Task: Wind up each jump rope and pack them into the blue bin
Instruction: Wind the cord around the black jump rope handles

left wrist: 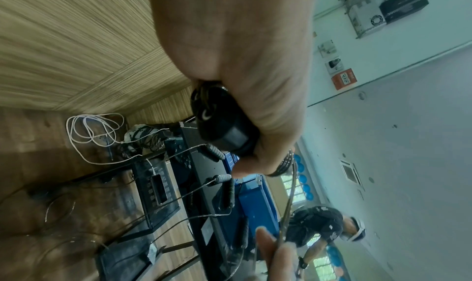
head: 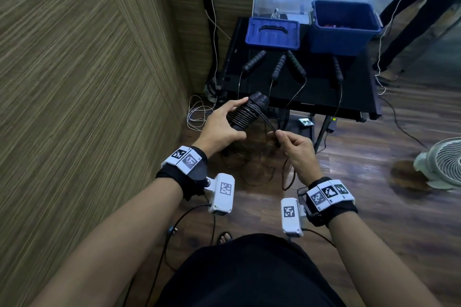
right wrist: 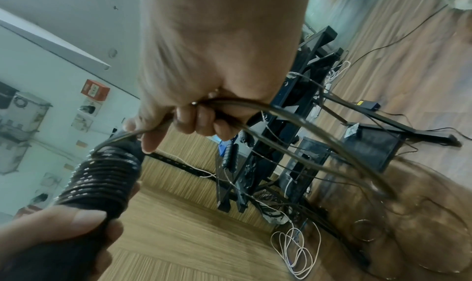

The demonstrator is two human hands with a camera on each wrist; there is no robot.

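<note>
My left hand [head: 222, 124] grips a pair of black jump rope handles [head: 247, 112] held together, with dark cord wound round them in tight coils [right wrist: 102, 176]. Just right of them my right hand [head: 291, 147] pinches the loose cord [right wrist: 230, 103], which runs up to the coils and hangs down in loops to the floor. Several more black rope handles [head: 279, 67] lie on the black table [head: 311, 97], their cords trailing over its front edge. The open blue bin [head: 344, 30] stands at the table's back right with something red inside.
A blue lid [head: 273, 33] lies left of the bin on the table. A wood-panel wall [head: 74, 82] runs close on my left. White cable [head: 197, 114] is coiled on the floor by the table leg. A white fan [head: 444, 164] stands at the right. Another person's legs [head: 411, 20] are behind the table.
</note>
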